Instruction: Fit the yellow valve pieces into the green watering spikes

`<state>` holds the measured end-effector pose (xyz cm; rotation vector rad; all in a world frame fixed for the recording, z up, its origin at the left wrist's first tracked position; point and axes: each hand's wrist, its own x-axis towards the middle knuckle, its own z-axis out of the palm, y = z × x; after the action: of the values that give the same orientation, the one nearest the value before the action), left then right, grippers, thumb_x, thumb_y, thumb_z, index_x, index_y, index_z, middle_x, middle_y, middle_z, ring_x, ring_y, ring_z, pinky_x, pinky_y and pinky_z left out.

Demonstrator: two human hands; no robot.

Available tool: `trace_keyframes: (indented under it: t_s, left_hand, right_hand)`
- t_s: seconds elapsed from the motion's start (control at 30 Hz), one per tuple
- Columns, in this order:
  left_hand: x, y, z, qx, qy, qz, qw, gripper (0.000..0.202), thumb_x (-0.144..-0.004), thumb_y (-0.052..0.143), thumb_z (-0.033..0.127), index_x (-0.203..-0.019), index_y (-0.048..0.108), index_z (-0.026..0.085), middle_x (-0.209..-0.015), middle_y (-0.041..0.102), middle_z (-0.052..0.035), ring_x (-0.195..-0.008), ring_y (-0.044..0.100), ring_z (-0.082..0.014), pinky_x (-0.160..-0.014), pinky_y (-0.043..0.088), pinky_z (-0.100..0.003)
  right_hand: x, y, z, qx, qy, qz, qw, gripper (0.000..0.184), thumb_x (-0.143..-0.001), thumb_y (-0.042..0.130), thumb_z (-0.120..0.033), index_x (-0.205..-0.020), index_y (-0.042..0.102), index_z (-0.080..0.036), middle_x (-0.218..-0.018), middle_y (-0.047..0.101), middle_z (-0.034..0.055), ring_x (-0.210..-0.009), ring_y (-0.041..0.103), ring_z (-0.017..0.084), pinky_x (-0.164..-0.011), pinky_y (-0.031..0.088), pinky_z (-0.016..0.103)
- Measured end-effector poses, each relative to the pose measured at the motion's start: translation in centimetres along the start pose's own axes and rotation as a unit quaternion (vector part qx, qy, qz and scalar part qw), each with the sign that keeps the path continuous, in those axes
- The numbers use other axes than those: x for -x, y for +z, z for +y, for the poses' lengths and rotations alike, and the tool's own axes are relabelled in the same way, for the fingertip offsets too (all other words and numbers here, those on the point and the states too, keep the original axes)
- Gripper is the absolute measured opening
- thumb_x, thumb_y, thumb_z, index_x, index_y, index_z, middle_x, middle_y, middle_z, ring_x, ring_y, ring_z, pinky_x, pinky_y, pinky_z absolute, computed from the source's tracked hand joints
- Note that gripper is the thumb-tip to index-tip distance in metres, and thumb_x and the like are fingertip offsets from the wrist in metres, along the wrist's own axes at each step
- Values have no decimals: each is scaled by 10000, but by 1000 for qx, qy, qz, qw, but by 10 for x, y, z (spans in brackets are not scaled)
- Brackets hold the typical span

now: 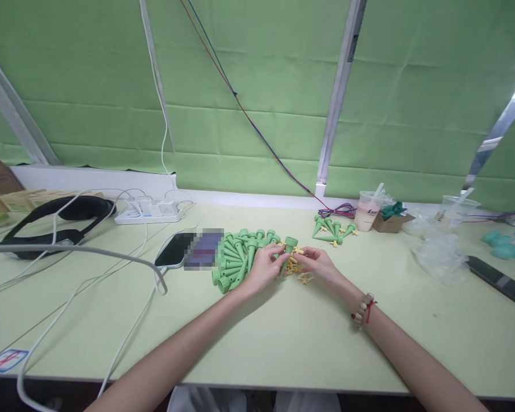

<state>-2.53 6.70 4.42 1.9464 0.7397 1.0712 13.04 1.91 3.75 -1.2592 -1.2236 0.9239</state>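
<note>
Green spike stands gripped in the left hand; right hand curls over yellow pieces, grip unclear.

The green cone in your left hand is a tapered plastic spike with a wide round cap. It stands almost upright, cap up, with its tip down among the small yellow pieces. Those lie in a loose heap on the worktop, between your two hands and at the fingertips of your right hand. Just left of them, the pile of green cones lies flat, heaped across each other.
</note>
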Motion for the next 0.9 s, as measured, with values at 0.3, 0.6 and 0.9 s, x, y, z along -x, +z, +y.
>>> trace_keyframes:
  t_s: [0.3,0.6,0.9]
  left_hand:
    - [2,3,4,100,-86,-68,989,275,-755,567,403,-787,666,149,-912,538,-56,-505,524,-92,-431,440,-266]
    - [-5,-3,-1,-9,40,-6,999,260,-801,527,325,-906,681,145,-797,528,-41,-732,529,-148,-621,448,-270]
    - [-2,-5,4,-123,65,-10,990,292,-828,490,311,-1006,666,161,-767,534,-36,-675,503,-141,-616,413,-262]
  right_hand:
    - [1,-2,1,167,-186,132,959,111,-631,626,-269,-608,551,-190,-697,543,19,-646,528,154,-529,447,253]
    - [5,4,-8,-199,73,-9,977,268,-612,690,-396,-781,661,-191,-892,628,33,-713,566,142,-551,472,246]
    - [2,-3,0,-143,65,-14,987,320,-604,727,-404,-845,705,-194,-836,674,37,-715,591,135,-555,464,219]
